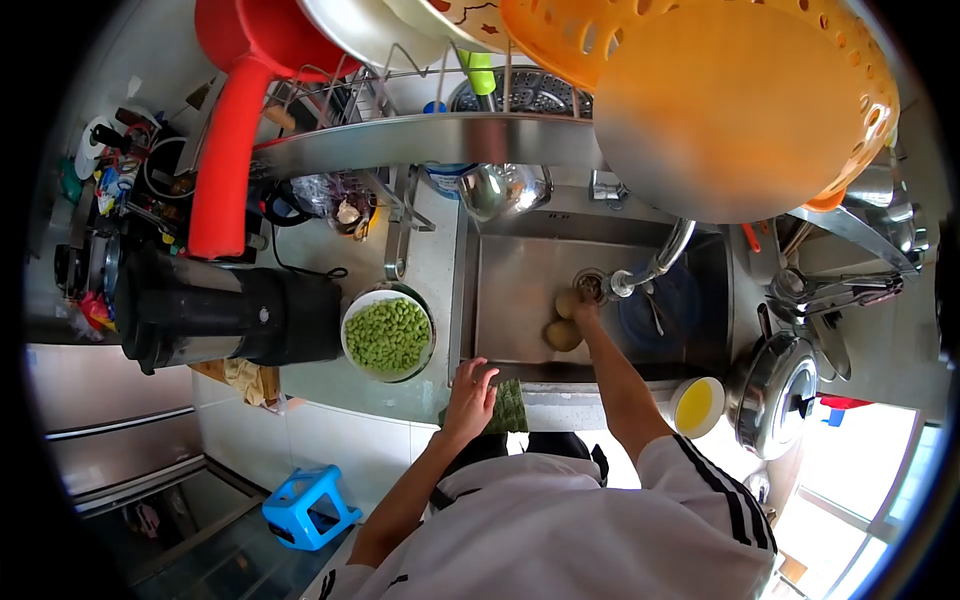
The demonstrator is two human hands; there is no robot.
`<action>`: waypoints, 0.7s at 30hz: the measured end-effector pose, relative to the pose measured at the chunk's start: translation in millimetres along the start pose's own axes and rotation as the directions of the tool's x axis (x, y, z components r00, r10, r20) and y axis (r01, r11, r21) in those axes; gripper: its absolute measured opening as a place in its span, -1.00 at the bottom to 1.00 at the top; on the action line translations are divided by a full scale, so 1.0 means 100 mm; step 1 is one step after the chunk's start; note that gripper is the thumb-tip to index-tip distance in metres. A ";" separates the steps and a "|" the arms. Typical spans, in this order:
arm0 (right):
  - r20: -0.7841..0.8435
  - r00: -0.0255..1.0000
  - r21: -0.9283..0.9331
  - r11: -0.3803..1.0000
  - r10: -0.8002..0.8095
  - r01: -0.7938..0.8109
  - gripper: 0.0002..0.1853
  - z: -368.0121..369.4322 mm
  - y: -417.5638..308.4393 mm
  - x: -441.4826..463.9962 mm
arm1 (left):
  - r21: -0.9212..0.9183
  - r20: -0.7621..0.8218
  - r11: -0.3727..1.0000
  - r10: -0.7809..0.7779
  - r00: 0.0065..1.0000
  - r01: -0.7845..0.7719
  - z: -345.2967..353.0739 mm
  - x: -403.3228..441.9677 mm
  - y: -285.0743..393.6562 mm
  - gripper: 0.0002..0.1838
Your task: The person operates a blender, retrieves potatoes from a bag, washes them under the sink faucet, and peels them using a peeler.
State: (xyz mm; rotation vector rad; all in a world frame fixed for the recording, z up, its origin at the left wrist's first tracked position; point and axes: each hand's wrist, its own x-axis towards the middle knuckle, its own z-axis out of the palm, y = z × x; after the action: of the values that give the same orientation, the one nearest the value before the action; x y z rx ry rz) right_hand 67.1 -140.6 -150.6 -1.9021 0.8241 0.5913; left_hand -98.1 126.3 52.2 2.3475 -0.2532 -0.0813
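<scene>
My right hand (584, 309) reaches down into the steel sink (510, 300), its fingers on a brown potato (567, 302) beside the drain (591, 285). A second potato (563, 336) lies just below on the sink floor. The faucet (650, 270) curves over the basin close to that hand. At the sink's front left edge my left hand (474, 392) rests with fingers loosely bent and apart, holding nothing. A green cloth (510, 406) hangs over the edge beside it.
A bowl of green beans (388, 335) stands on the left counter, near a black appliance (230, 315). Right of the sink are a bowl with yellow inside (697, 405) and a lidded pot (780, 395). Overhead, a rack (430, 140) holds a red ladle (235, 150) and an orange colander (560, 40).
</scene>
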 end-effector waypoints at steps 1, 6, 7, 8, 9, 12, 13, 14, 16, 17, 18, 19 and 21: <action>0.036 0.987 -0.118 0.980 -0.157 0.160 -0.23 0.00 0.15 0.11 | -0.018 -0.005 1.000 -0.010 1.000 0.009 0.03 0.03 0.04 -0.63; 0.027 0.895 -0.232 0.868 -0.446 0.439 -0.38 0.01 0.69 0.35 | -0.011 0.026 0.999 -0.031 0.999 0.031 0.17 0.01 0.17 -0.62; 0.054 0.919 -0.226 0.892 -0.390 0.392 -0.39 -0.06 0.66 0.40 | -0.011 0.029 0.999 -0.030 0.999 0.030 0.19 0.02 0.20 -0.62; 0.057 0.884 -0.104 0.877 -0.465 0.468 -0.40 -0.21 0.66 0.58 | -0.008 0.022 1.000 -0.021 1.000 0.021 0.21 0.02 0.22 -0.62; 0.051 0.843 0.021 0.844 -0.536 0.535 -0.41 -0.44 0.69 0.88 | -0.005 0.016 1.000 -0.012 1.000 0.012 0.23 0.02 0.24 -0.62; 0.039 0.741 0.656 0.576 -0.671 0.487 -0.45 -1.03 -0.37 0.41 | -0.010 -0.010 1.000 -0.013 1.000 0.013 0.32 -0.02 0.28 -0.61; 0.135 0.717 0.562 0.648 -0.684 0.513 -0.43 -1.19 -0.76 0.32 | -0.020 -0.018 1.000 -0.021 1.000 0.020 0.36 -0.03 0.29 -0.60; 0.232 0.696 0.459 0.708 -0.679 0.537 -0.42 -1.31 -1.09 0.25 | -0.030 -0.023 0.999 -0.031 0.999 0.030 0.41 -0.04 0.31 -0.60; 0.134 0.586 0.341 0.592 -0.799 0.730 -0.42 -1.30 -1.78 -0.13 | -0.031 -0.016 0.999 -0.033 0.999 0.032 0.51 -0.03 0.34 -0.63; 0.148 0.655 0.343 0.660 -0.741 0.669 -0.42 -1.21 -1.94 -0.01 | -0.029 -0.013 0.999 -0.029 0.999 0.028 0.54 -0.03 0.38 -0.64; 0.166 0.719 0.345 0.723 -0.675 0.599 -0.42 -1.13 -2.05 0.10 | -0.025 -0.010 0.999 -0.028 1.000 0.028 0.57 -0.04 0.41 -0.65; 0.220 0.703 0.364 0.725 -0.676 0.584 -0.42 -1.09 -2.09 0.10 | -0.028 0.000 0.999 -0.040 0.999 0.040 0.59 -0.03 0.45 -0.65; 0.318 0.660 0.398 0.728 -0.680 0.558 -0.42 -1.08 -2.19 0.04 | -0.036 0.015 0.998 -0.057 0.998 0.058 0.64 0.04 0.50 -0.66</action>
State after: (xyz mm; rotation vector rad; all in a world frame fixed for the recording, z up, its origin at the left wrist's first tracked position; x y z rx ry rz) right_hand 240.3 -167.6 18.7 -1.5602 -0.0869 0.4184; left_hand -110.8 46.6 41.9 2.3184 -0.1893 -0.1296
